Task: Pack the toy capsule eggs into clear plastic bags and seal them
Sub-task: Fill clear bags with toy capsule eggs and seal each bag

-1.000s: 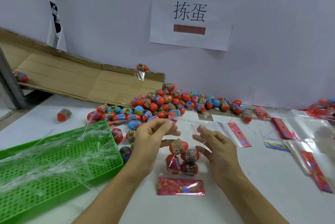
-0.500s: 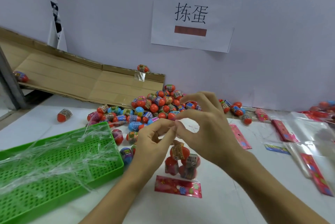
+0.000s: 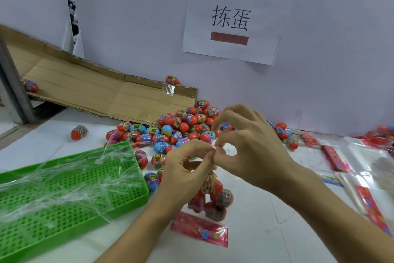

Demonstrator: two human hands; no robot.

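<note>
Fingertips of both hands meet above the white counter [image 3: 255,230], where the left hand [image 3: 185,175] and the right hand [image 3: 251,147] each pinch the top edge of a clear plastic bag [image 3: 213,203] with thumb and forefinger, so each grip is closed on the bag's mouth. The bag hangs down from the pinch and holds several red capsule eggs with printed bands [image 3: 215,190]; its lower end, a pink printed header card [image 3: 199,228], lies on the counter. Behind the hands, a loose pile of red and blue capsule eggs [image 3: 181,124] sits against the wall beside a flattened brown cardboard sheet [image 3: 85,90]. A green perforated plastic tray [image 3: 64,194] strewn with clear strips lies to the left. Empty clear bags with red header cards [image 3: 362,177] lie to the right. A white paper sign [image 3: 232,20] is taped on the wall.
</note>
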